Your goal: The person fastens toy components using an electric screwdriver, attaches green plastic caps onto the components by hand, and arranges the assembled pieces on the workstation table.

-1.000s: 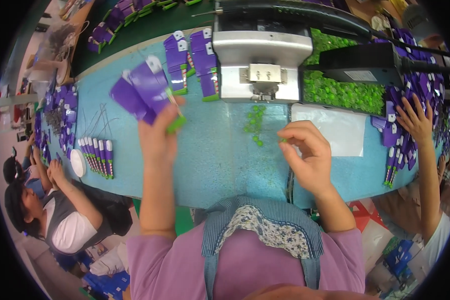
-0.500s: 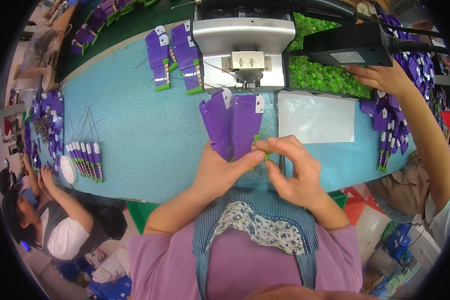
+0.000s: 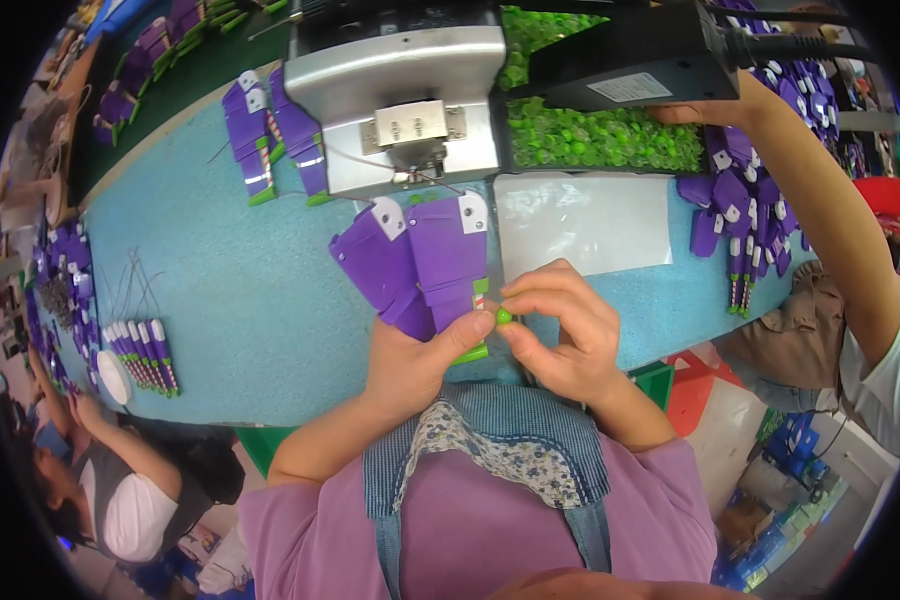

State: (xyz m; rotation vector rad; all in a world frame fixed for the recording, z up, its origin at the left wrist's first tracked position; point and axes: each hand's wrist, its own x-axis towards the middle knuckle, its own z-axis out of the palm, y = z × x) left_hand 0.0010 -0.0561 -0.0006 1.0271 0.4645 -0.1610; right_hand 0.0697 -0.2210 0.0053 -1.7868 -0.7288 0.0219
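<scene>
My left hand (image 3: 402,372) is closed round the lower ends of purple wing-shaped plastic parts, a left one (image 3: 375,262) and a right one (image 3: 450,250), fanned apart with white corners upward. A red-and-white striped strip (image 3: 480,300) with green ends runs down the right part's edge, beside my left thumb. My right hand (image 3: 575,335) pinches a small round green cap (image 3: 504,316) between thumb and fingertips, just right of that strip. Whether the cap touches the part I cannot tell.
A metal machine (image 3: 410,125) stands ahead, with two similar purple parts (image 3: 248,125) on its left. Behind a white sheet (image 3: 585,225) is a bin of green caps (image 3: 600,140), under a black box (image 3: 630,65); a co-worker's hand (image 3: 705,112) reaches there. More purple pieces (image 3: 740,205) lie right.
The view has swung, shifting the scene leftward. My right fingers have drawn slightly off the striped strip, and the green cap between them now shows plainly. My left hand keeps its hold.
</scene>
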